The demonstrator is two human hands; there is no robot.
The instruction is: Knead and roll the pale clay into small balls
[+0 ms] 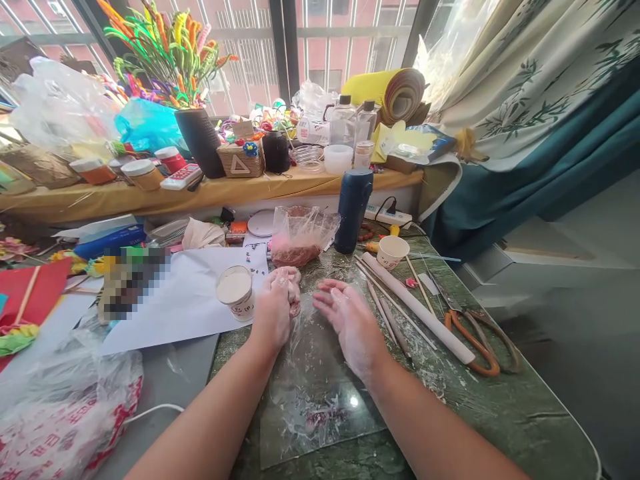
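Observation:
My left hand is closed round a lump of pinkish dough, pressing it on a clear plastic sheet spread over the green marble table. My right hand lies beside it with fingers stretched out flat, dusted with white flour and holding nothing. A paper cup of white flour stands just left of my left hand. A plastic bag with reddish filling sits behind the dough.
A white rolling pin, thin wooden sticks and orange-handled scissors lie to the right. An empty paper cup and a dark blue bottle stand behind. White paper and a plastic bag lie to the left.

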